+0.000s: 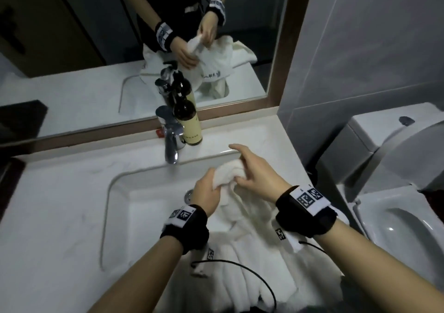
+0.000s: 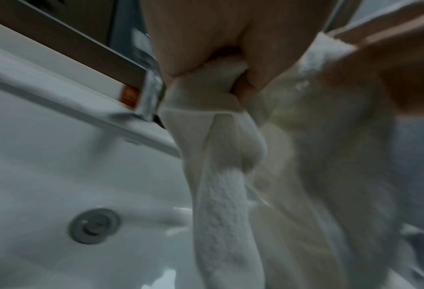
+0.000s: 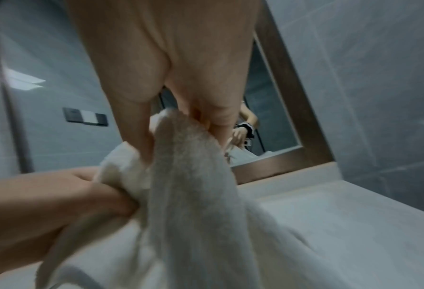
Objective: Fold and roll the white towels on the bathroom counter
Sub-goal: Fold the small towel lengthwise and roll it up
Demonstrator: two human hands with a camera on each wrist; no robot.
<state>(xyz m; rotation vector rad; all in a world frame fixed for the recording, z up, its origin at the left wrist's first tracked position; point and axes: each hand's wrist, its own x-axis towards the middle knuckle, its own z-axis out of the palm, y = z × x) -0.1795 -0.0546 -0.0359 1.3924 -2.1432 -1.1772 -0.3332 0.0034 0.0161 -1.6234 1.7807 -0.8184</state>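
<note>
Over the right half of the sink, both hands hold up one white towel (image 1: 229,172) by a bunched end. My left hand (image 1: 207,191) grips the bunch from the left, fingers curled round the cloth (image 2: 213,70). From the right, my right hand (image 1: 255,172) pinches the same end, thumb and fingers (image 3: 141,136) pressed into it and the index finger sticking out. The rest of the towel (image 1: 242,252) hangs down in long folds over the basin's near right side and the counter edge (image 3: 188,205). The wrist views show terry cloth close up (image 2: 220,215).
A chrome faucet (image 1: 171,142) and a dark pump bottle (image 1: 189,122) stand behind the basin (image 1: 144,199), whose drain (image 2: 94,225) is uncovered. A framed mirror (image 1: 283,77) backs the white counter (image 1: 60,192). A toilet (image 1: 396,219) is close on the right.
</note>
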